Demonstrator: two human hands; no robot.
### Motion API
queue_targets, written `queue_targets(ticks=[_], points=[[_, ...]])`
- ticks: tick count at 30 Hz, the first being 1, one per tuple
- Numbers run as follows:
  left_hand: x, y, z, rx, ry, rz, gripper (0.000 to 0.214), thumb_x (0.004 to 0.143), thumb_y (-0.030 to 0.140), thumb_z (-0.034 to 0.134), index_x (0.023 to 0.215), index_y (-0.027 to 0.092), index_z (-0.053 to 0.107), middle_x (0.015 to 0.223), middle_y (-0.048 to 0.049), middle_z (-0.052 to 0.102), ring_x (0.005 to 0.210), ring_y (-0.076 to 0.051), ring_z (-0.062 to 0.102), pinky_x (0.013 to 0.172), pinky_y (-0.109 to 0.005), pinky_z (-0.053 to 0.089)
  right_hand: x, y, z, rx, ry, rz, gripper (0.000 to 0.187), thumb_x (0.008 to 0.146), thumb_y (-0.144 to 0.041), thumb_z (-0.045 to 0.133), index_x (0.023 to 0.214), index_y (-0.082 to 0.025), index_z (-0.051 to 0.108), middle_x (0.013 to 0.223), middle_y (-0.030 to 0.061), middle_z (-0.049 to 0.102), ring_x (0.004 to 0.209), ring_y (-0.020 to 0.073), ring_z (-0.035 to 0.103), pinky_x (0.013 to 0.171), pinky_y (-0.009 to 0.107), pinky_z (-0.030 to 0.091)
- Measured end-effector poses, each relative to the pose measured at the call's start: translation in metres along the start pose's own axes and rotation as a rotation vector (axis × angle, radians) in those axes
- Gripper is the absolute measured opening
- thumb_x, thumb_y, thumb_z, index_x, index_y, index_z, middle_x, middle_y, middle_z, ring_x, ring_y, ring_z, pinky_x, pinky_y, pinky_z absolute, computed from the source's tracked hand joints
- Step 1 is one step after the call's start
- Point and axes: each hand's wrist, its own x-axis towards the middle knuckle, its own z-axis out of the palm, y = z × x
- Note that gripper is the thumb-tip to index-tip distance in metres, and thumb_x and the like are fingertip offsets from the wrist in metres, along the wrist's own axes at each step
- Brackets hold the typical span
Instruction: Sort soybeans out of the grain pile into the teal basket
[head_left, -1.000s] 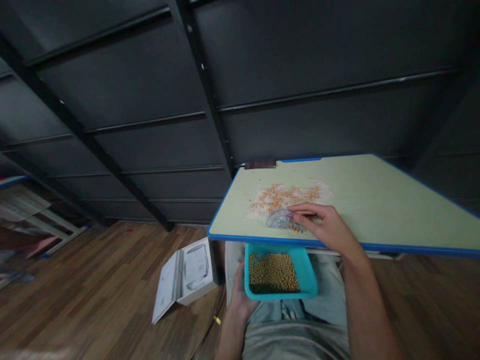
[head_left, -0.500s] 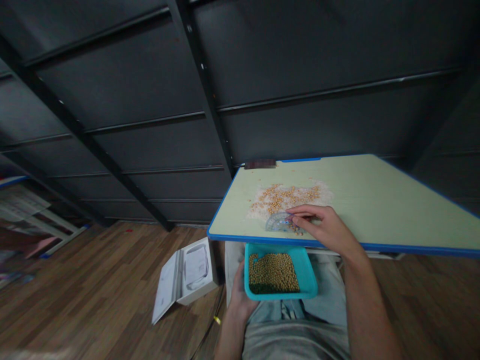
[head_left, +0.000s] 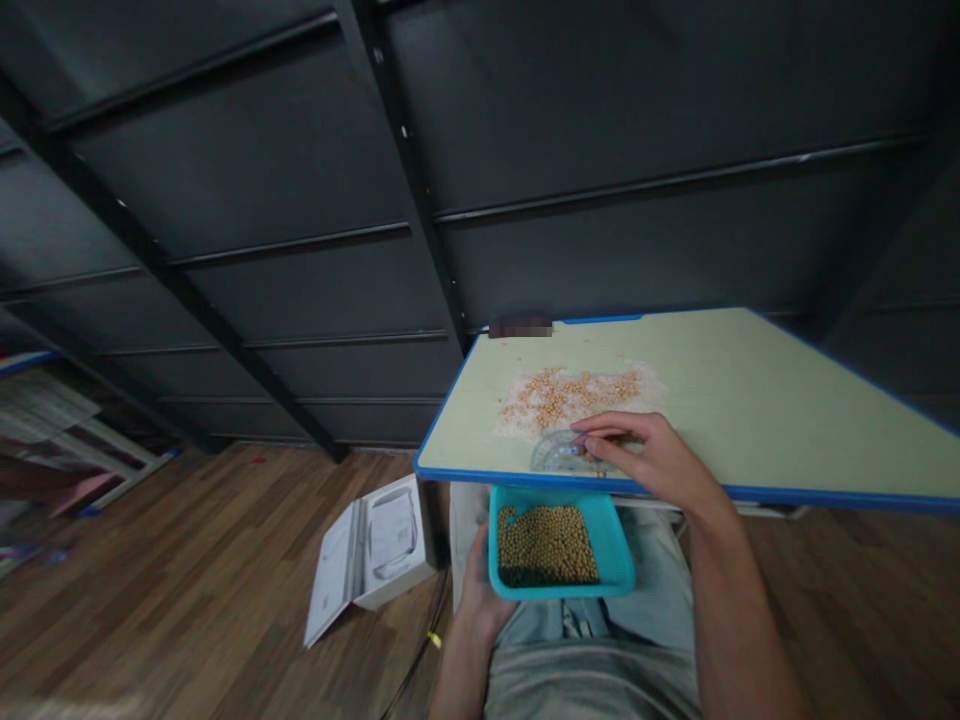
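My right hand (head_left: 651, 462) rests on the green desk (head_left: 750, 400) near its front edge, fingers pinched on a clear plastic protractor (head_left: 556, 453) that stands on the desk top. Behind the protractor lies a pile of yellow beans mixed with white rice (head_left: 574, 393). A few beans sit at the desk edge just below the protractor. My left hand (head_left: 474, 592) holds a teal tray (head_left: 619, 555) under the desk edge, over my lap. The tray is filled with yellow beans (head_left: 546, 543), with some dark green ones at its near side.
The desk has a blue rim (head_left: 825, 494). An open white box (head_left: 371, 548) lies on the wooden floor at the left. Dark metal shelving (head_left: 405, 180) fills the background. Papers and a low rack (head_left: 52, 430) sit at far left.
My right hand has drawn the protractor a little nearer the desk's front edge, dragging a few beans with it. The tray and my left hand have stayed put.
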Motion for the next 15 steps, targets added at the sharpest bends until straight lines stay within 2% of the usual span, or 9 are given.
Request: queue_targets(ticks=[9,15], points=[[-0.0016,0.0006,0.0039,0.069,0.042,0.006,0.034,0.076,0.047,0.079,0.096,0.019,0.078,0.095,-0.0106,0.083,0.115,-0.036,0.071,0.103,-0.049,0.056,-0.0006,0.0019,-0.0007,0.03,-0.029,-0.011,0.017,0.088,-0.027,0.07,0.101,-0.024,0.082,0.101,0.0066,0.082,0.088,0.0214,0.077,0.078,0.036,0.063],[-0.0019,0.0009,0.005,0.044,-0.007,-0.001,0.033,0.077,0.046,0.079,0.096,0.019,0.078,0.102,-0.011,0.083,0.116,-0.036,0.071,0.104,-0.048,0.056,0.0006,0.0018,-0.0005,0.01,-0.039,0.007,0.017,0.088,-0.028,0.069,0.1,-0.023,0.081,0.102,0.0074,0.082,0.09,0.0222,0.077,0.079,0.036,0.062]])
